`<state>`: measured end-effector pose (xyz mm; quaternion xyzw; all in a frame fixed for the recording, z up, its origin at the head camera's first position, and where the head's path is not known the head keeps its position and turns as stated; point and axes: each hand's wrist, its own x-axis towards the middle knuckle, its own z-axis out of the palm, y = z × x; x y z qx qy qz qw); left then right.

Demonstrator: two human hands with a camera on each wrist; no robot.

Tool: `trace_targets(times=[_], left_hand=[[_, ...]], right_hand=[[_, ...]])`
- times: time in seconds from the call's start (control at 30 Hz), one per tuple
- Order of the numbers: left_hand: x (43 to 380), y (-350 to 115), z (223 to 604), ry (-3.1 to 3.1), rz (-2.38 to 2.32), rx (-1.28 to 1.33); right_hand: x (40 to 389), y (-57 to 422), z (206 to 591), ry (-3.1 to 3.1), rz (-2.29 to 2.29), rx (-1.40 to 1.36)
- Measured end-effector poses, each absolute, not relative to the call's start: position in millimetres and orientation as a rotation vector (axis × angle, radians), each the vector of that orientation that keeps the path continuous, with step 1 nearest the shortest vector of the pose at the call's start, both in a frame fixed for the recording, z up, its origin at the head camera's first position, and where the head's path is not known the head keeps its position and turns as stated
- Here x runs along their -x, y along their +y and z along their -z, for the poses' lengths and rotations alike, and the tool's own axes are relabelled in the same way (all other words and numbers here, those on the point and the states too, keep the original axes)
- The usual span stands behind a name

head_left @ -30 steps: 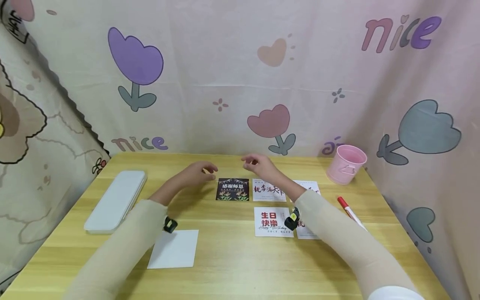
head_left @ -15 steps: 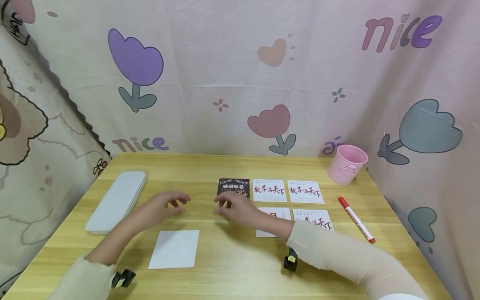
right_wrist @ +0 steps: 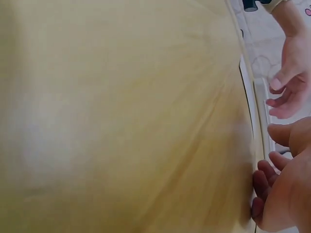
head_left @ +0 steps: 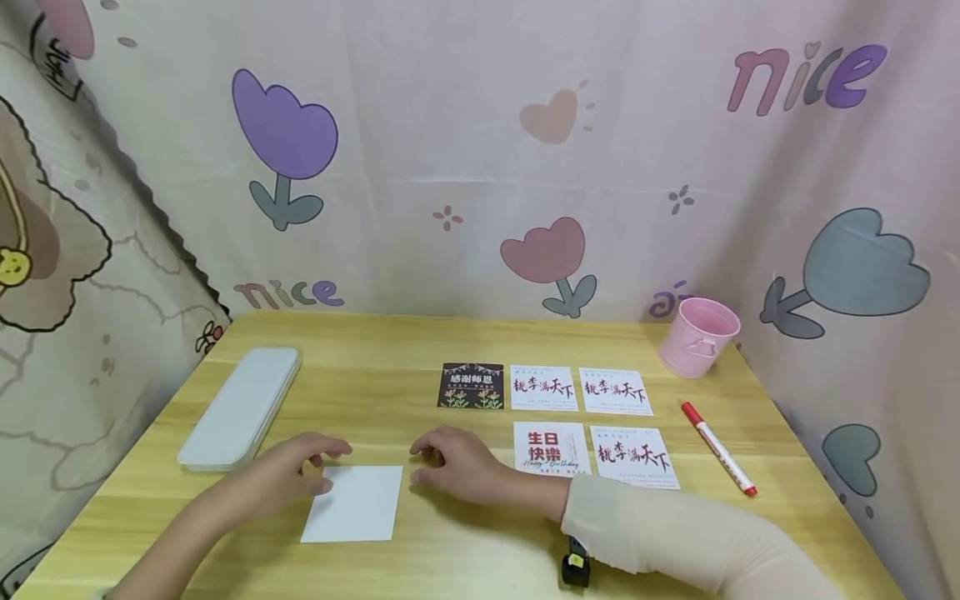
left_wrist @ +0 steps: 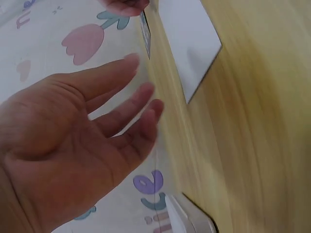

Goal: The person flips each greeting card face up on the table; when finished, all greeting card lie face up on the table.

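Observation:
A blank white square card [head_left: 356, 507] lies near the front of the table, left of the middle. At its left edge is my left hand [head_left: 273, 475], whose thumb overlaps the card in the head view; the left wrist view shows this hand [left_wrist: 82, 121] with loosely bent fingers and nothing in them. My right hand [head_left: 461, 467] hovers just beyond the card's right edge, fingers relaxed and holding nothing. In the right wrist view the right hand [right_wrist: 286, 179] is low over the wood, with the left hand [right_wrist: 294, 73] facing it.
Behind stand two rows of printed cards: a black one [head_left: 471, 386], a birthday one [head_left: 551, 448] and several with red-brown lettering [head_left: 615, 392]. A red-capped marker [head_left: 718, 448] and a pink bucket [head_left: 699, 337] are at the right. A white case [head_left: 240, 407] lies at the left.
Both hands have come back from the printed cards toward the front and left, ending on either side of the blank white card. The cards have not moved.

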<state>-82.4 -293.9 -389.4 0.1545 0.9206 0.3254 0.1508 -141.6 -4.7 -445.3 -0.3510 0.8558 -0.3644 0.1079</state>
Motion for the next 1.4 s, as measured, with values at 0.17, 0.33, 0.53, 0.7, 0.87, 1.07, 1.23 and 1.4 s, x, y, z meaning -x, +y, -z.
trace_targets(times=[0.17, 0.33, 0.53, 0.7, 0.87, 1.07, 1.23, 1.4], left_hand=[[79.4, -306.9, 390.9, 2.576, -0.931, -0.403], [79.8, -314.4, 398.2, 2.582, -0.961, -0.358], [83.2, -316.3, 407.6, 2.573, -1.017, -0.362], [84.0, -316.9, 410.6, 2.569, -1.065, -0.361], [84.7, -314.6, 414.2, 2.577, -1.06, -0.337], [84.2, -307.1, 413.1, 2.575, -1.075, -0.33], [85.6, -302.5, 411.3, 2.556, -1.07, -0.295], [88.2, -298.6, 408.0, 2.537, -1.081, -0.31]], right_hand=[[134.9, -15.3, 447.7, 2.649, 0.932, 1.065], [128.9, -25.2, 450.5, 2.711, 0.904, 1.067], [124.9, -31.9, 453.6, 2.799, 0.829, 1.064], [123.8, -33.1, 454.3, 2.815, 0.828, 1.067], [122.9, -32.8, 455.2, 2.809, 0.849, 1.04], [123.6, -33.7, 455.6, 2.803, 0.87, 1.016], [122.2, -33.7, 454.3, 2.8, 0.894, 1.0], [122.1, -28.4, 452.4, 2.759, 0.919, 1.019]])
